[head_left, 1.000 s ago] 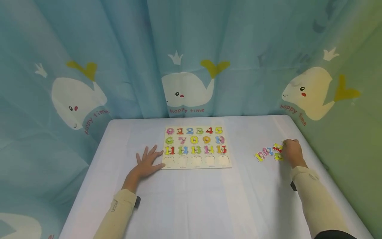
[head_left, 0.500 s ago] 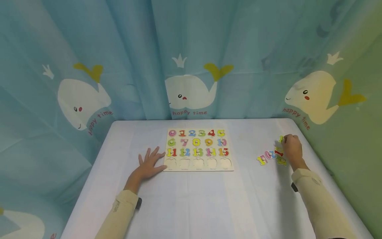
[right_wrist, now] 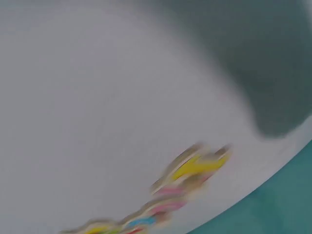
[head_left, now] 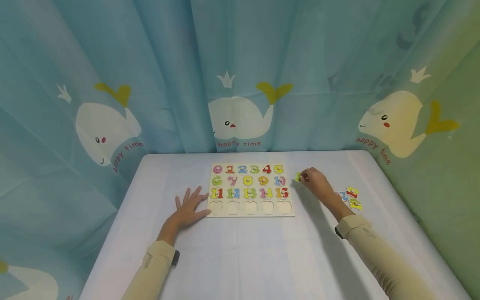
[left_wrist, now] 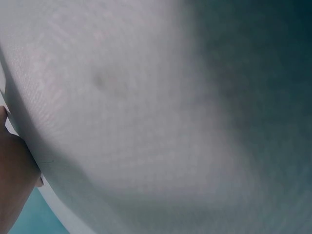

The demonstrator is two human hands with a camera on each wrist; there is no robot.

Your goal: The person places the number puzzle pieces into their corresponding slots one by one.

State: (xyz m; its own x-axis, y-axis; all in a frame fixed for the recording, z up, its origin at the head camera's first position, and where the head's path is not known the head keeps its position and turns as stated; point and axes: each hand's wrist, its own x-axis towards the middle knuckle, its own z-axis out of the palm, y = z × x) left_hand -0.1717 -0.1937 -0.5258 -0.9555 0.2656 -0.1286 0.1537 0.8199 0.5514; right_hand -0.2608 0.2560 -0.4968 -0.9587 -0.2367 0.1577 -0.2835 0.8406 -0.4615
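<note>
In the head view a pale number puzzle board (head_left: 250,207) lies on the table, its upper rows filled with knobbed number pieces and its bottom row of recesses bare. My left hand (head_left: 187,209) rests on the table with fingers spread, fingertips at the board's left edge. Part of that hand (left_wrist: 17,170) shows at the edge of the left wrist view. Just right of the board, my right hand (head_left: 316,183) pinches a yellow-green number puzzle piece (head_left: 298,177) above the table; the fingers hide much of it. Its figures are too small to read.
Several loose number pieces (head_left: 355,203) lie to the right, partly behind the right forearm; they look blurred in the right wrist view, including a yellow and pink piece (right_wrist: 195,168). A white cloth covers the table (head_left: 240,258). A blue whale-print curtain (head_left: 168,104) hangs behind.
My right hand has picked up the yellow-green piece from the loose pieces and carried it left to near the board. The left hand has stayed in place. The head view has shifted slightly.
</note>
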